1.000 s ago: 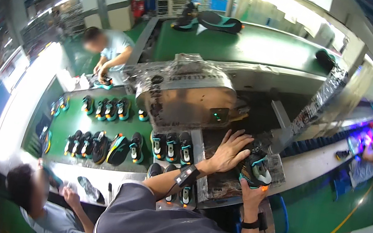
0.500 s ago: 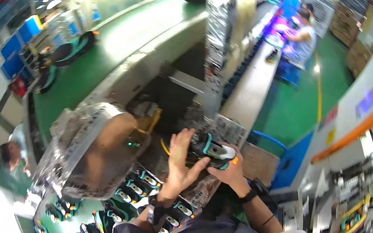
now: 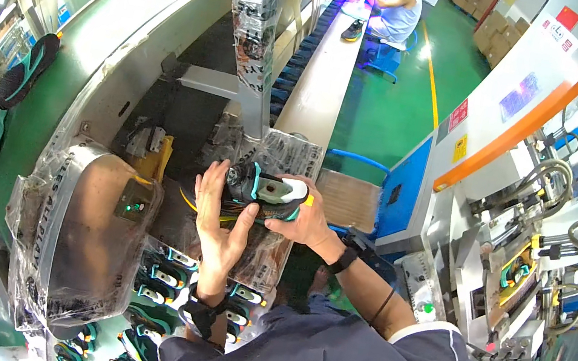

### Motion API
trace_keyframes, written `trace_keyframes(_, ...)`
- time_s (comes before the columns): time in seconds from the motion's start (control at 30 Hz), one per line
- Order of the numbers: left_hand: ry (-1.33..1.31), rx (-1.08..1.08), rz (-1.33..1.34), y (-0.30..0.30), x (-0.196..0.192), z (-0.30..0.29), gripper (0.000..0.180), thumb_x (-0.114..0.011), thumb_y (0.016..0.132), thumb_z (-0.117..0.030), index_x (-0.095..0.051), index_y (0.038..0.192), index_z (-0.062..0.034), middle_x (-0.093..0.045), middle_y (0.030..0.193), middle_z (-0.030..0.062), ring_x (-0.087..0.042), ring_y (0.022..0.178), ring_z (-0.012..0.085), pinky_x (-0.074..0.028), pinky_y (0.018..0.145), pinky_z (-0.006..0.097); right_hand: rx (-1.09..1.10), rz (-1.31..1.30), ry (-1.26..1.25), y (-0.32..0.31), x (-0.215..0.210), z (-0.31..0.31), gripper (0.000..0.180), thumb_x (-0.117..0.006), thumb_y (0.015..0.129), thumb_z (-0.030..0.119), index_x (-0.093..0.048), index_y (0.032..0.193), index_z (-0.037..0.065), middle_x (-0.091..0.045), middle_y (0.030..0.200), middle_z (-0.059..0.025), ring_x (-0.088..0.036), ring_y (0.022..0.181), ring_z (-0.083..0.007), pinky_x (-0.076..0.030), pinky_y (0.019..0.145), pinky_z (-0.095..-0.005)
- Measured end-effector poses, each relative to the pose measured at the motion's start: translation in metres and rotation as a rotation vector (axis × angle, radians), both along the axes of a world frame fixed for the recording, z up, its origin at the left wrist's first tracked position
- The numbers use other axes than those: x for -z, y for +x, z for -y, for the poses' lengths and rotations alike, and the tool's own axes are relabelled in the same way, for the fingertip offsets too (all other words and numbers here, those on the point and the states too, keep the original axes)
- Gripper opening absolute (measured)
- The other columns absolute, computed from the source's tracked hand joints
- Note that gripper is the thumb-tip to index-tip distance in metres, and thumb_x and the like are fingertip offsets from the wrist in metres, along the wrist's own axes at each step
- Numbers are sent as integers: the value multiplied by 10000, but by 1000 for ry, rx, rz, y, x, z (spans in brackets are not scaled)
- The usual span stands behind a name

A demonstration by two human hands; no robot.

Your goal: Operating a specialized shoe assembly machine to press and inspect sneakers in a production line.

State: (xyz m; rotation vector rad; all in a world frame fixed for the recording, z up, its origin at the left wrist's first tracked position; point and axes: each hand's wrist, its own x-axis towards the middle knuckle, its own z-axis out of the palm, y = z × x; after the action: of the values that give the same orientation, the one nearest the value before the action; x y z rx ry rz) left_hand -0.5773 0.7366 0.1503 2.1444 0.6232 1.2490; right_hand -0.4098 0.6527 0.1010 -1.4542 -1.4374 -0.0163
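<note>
Sneaker point(image 3: 270, 200) at eleven o'clock: your right hand point(image 3: 309, 222) is gripping its heel, your left hand point(image 3: 219, 234) spreading by its forefoot; you're apparently steadying it, probably needing even support.

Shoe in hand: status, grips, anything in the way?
Right grip closed around shoe heel. Left grip open at toe end. Shoe's opening faces up. More shoes near left wrist, none between grips and shoe.
</note>
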Motion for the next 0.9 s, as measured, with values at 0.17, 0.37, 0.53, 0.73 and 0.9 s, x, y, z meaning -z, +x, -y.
trace_keyframes(0.17,4,-7,-6,1,-1,4,627,-678,814,-162,-451,1367,28,-494,1394,169,-387,1360,338,-149,1163,508,-18,-22,2,2,0,2,678,-816,594,309,-591,1171,33,-625,1044,-156,-588,990,-368,-470,893,-428)
trace_keyframes(0.37,-1,0,4,2,-1,4,609,-679,825,-161,-456,1361,22,-490,1399,167,-382,1363,333,-141,1166,503,-8,-41,-6,2,-1,3,690,-811,592,310,-588,1185,36,-614,1002,-153,-580,957,-359,-475,860,-433)
trace_keyframes(0.53,6,-3,5,1,-1,2,611,-678,826,-164,-455,1364,21,-493,1395,170,-384,1360,334,-142,1165,504,13,-25,-9,0,-1,2,693,-814,593,313,-587,1185,34,-608,998,-153,-574,934,-357,-478,841,-426)
trace_keyframes(0.73,12,-13,13,-1,1,1,615,-703,841,-211,-459,1357,18,-505,1381,170,-401,1347,352,-179,1147,536,25,-48,-54,-2,0,3,710,-831,597,347,-581,1171,13,-619,1065,-168,-591,1009,-364,-476,898,-429)
trace_keyframes(0.9,3,4,5,-2,2,1,617,-677,840,-214,-459,1368,19,-485,1397,183,-390,1357,331,-159,1165,501,23,-25,-80,-2,-2,5,755,-845,599,387,-563,1176,-11,-617,1104,-187,-602,1050,-357,-478,927,-420)
